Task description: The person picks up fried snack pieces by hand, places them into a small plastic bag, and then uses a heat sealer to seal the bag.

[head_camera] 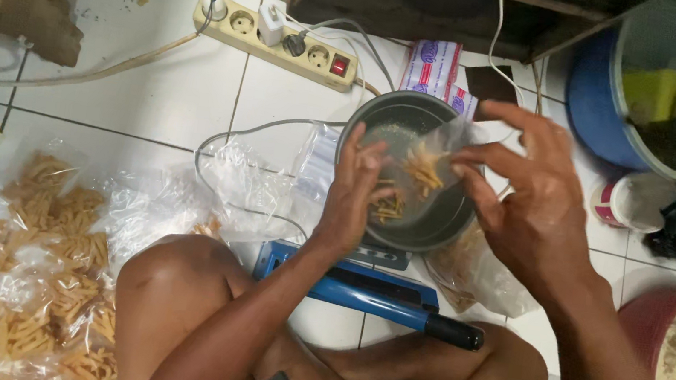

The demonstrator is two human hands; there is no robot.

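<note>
1. The left hand (352, 192) and right hand (526, 200) held a small clear bag (419, 161) of yellow snack sticks above a grey metal bowl (437, 224) on the tiled floor (154, 81).
2. Both hands' fingers were pinched closed on the bag's edges.
3. Filled bags (26, 281) lay piled at the left, by the knee.
4. A blue sealer (369, 288) lay near the legs.
</note>
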